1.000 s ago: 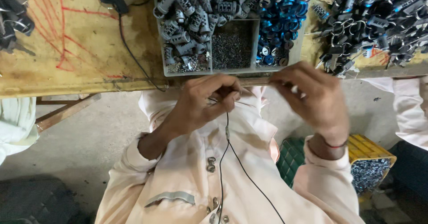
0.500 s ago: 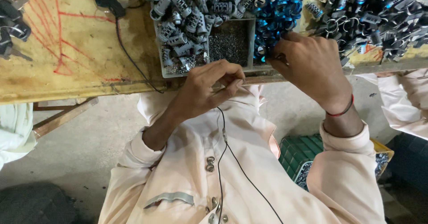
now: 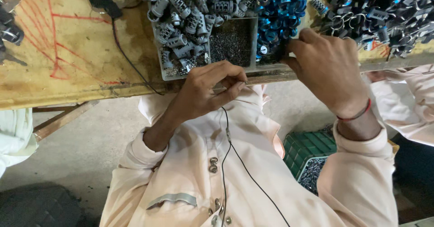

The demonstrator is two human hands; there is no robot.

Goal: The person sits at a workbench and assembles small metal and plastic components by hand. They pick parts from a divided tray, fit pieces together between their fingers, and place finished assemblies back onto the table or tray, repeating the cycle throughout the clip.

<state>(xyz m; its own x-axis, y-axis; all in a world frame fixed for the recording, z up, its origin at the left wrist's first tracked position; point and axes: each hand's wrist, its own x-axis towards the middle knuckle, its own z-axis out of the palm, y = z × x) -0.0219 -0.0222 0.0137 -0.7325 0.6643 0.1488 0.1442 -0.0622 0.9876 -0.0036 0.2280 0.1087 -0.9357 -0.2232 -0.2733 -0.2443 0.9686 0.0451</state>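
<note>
Head view, looking down. Left hand [image 3: 205, 91] curled at the near edge of the wooden tabletop [image 3: 72, 50], thumb and forefinger pinched together; whatever sits in that pinch too small to tell. Right hand [image 3: 327, 66] reaching into the pile of blue rings [image 3: 275, 5], fingertips buried among them, grasp not discernible. Between the hands, a compartment of small dark springs [image 3: 233, 41]; left of it, a heap of grey slotted cylinders [image 3: 181, 19]. Far right, a pile of dark metal clips [image 3: 384, 10]. Below, a green crate [image 3: 307, 148].
</note>
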